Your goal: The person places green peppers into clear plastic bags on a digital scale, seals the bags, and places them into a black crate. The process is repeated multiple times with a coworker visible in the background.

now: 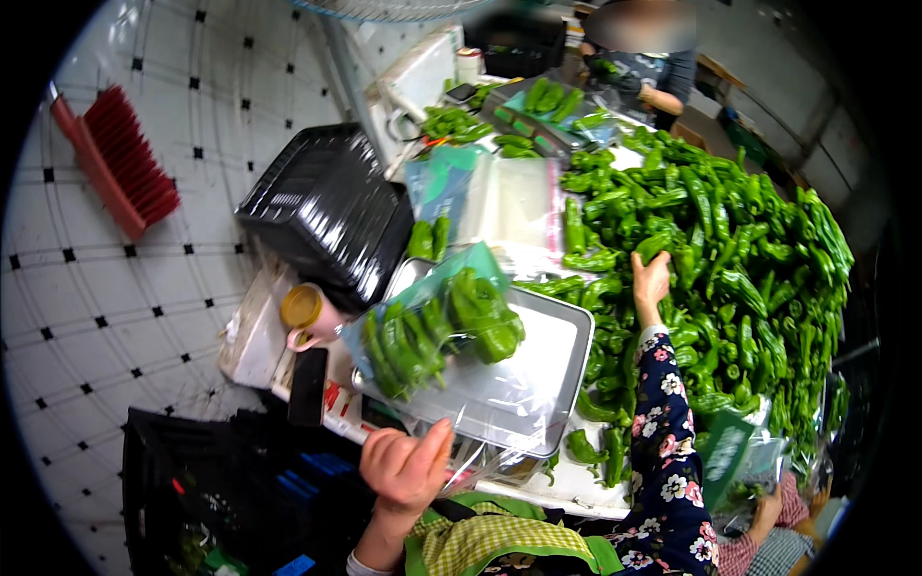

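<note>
Before me, a plastic bag (432, 324) part filled with green peppers lies on a metal scale tray (540, 367). My left hand (407, 461) is at the bag's near, open end, its fingers curled on the clear plastic film. On the right a large heap of green peppers (720, 288) covers the table. My right hand (652, 284) reaches onto the heap, thumb and fingers around one green pepper (652, 246). Flat empty bags (518, 205) lie in a stack beyond the tray.
Black plastic trays (324, 209), a pink mug (313, 313) and a phone (308, 387) sit left of the scale. A black crate (238, 489) stands at lower left. A co-worker (641, 79) stands across the table; another's hands (767, 511) hold a bag at lower right. A red brush (115, 162) hangs at left.
</note>
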Motion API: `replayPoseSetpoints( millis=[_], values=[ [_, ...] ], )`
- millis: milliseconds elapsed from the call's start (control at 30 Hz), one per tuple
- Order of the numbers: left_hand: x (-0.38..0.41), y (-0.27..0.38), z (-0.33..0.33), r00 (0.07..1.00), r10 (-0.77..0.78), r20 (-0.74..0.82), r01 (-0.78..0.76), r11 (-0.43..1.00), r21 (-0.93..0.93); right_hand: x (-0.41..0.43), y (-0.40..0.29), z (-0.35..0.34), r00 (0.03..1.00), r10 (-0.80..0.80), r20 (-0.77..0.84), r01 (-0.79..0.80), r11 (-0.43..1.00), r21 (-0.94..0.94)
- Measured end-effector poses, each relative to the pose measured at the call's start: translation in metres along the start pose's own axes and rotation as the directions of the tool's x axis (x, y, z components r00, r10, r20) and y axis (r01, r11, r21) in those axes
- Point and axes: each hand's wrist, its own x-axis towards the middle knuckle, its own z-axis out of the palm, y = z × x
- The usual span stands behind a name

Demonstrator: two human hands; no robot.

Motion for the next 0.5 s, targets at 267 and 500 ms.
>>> replayPoseSetpoints(
  millis=[267,500],
  values=[
    [-0.003,0.011,0.001,0.992,-0.1,-0.072,0.101,0.995,0.009,-0.064,-0.022,-0.082,0.938,-0.254,0.237,0.033,0.745,0.666],
    [0.005,0.001,0.012,0.986,-0.095,-0.138,0.091,0.995,-0.034,-0.196,-0.073,-0.24,-0.069,-0.896,0.438,0.279,0.405,0.871]
  ],
)
